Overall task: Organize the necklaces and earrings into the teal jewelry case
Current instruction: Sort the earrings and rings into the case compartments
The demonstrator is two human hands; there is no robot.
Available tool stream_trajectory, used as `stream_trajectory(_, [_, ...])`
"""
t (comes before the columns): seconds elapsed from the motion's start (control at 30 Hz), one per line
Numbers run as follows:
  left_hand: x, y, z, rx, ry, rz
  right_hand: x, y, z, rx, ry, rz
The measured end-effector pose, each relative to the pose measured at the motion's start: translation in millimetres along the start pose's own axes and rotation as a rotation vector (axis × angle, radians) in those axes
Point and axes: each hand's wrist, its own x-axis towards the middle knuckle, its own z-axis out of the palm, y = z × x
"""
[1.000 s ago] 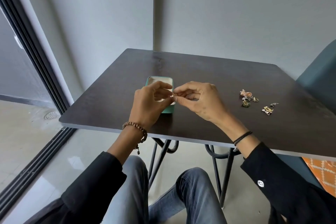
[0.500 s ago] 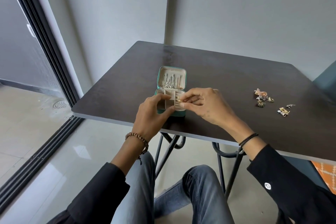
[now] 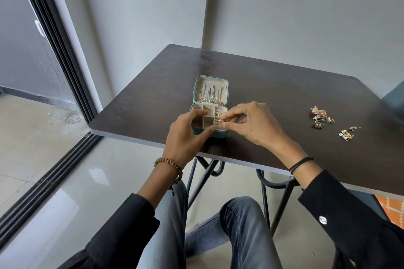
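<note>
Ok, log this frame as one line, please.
teal jewelry case open, necklaces in lid | left hand grips case | right hand pinches gold earring at its right compartment | loose earrings on table

A second before, both hands hovered together in front of the teal jewelry case (image 3: 219,134), fingertips meeting over a tiny piece and hiding all but the top of the lid. Since then they parted and dropped to the case. The left hand (image 3: 185,136) settled on its lower half, forefinger over the left rim and thumb against the front wall. The right hand (image 3: 255,125) carried the small gold earring (image 3: 220,120) to the right-hand section, where thumb and forefinger pinched it just above the slots. With the hands lowered, the open lid (image 3: 227,91) and the necklaces (image 3: 209,96) hanging inside it came into view, as did the lower compartments.
</note>
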Motion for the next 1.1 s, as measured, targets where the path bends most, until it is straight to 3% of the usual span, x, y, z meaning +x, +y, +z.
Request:
stream_trajectory(0.47, [1,-3,2,-0.009,0.004,0.011,7,-1,1,0.042,0.002,-0.027])
stream_trajectory(0.87, [1,-5,3,-0.025,-0.001,0.0,2,5,19,-0.356,0.312,-0.252])
stream_trajectory(1.1, [0,-6,4,-0.018,0.012,0.006,3,6,24,-0.422,0.291,-0.304])
